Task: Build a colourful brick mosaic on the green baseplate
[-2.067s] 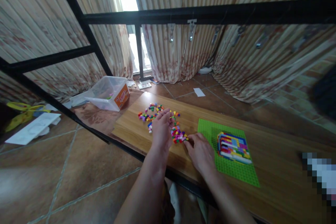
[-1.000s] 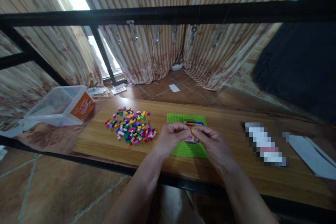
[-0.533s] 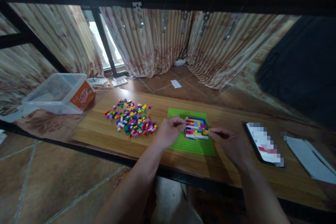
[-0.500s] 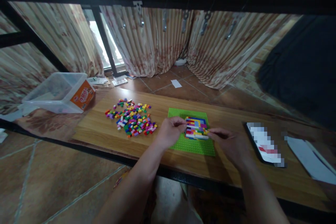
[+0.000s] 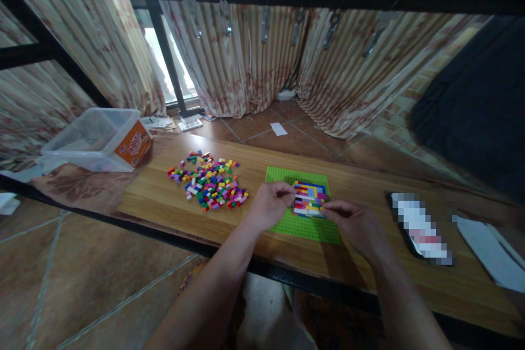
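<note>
At the left of the frame a clear plastic box [image 5: 96, 139] with an orange label sits on the floor side of the wooden table [image 5: 172, 202]. Just right of it, a heap of small coloured bricks [image 5: 208, 180] lies loose on the wood. Near the middle, the left hand [image 5: 268, 209] is curled, its fingertips pinched at the left edge of the brick wall [image 5: 309, 198]. That little wall of many colours stands on the green base plate [image 5: 301, 225], which lies flat with its long side running away from the person. The right hand [image 5: 356, 225] pinches the wall's near right corner. Both hands touch it, one on each side; whether either holds a loose brick cannot be seen. Further right lies a blurred flat thing [image 5: 422, 228], then white paper [image 5: 488, 251].
</note>
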Demonstrator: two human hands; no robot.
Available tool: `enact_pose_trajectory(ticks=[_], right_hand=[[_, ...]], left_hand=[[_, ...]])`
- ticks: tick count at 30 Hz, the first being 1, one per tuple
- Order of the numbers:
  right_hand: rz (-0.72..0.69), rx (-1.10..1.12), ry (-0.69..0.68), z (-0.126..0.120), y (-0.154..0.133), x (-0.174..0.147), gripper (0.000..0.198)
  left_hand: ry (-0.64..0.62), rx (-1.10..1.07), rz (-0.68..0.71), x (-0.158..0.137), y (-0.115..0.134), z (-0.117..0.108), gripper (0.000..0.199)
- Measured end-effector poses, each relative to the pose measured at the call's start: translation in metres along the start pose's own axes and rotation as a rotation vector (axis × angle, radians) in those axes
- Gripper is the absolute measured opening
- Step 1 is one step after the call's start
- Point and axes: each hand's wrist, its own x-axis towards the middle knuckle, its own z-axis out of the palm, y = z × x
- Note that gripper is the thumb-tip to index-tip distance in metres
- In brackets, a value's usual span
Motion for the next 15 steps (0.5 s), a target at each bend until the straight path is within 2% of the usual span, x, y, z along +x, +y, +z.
enact_pose_trajectory(ticks=[6,15], right_hand=[[-0.055,-0.036,-0.053,-0.0028,-0.0020,0.0022,0.022],[-0.096,-0.024,-0.039,-0.0010,0.0005,0.0056,0.019]], left_hand=[[-0.002,-0.018,0.000,-0.0006,0.0007,0.0008,0.010],[-0.020,0.077,0.009,-0.0003,-0.0035,0.0052,0.014]])
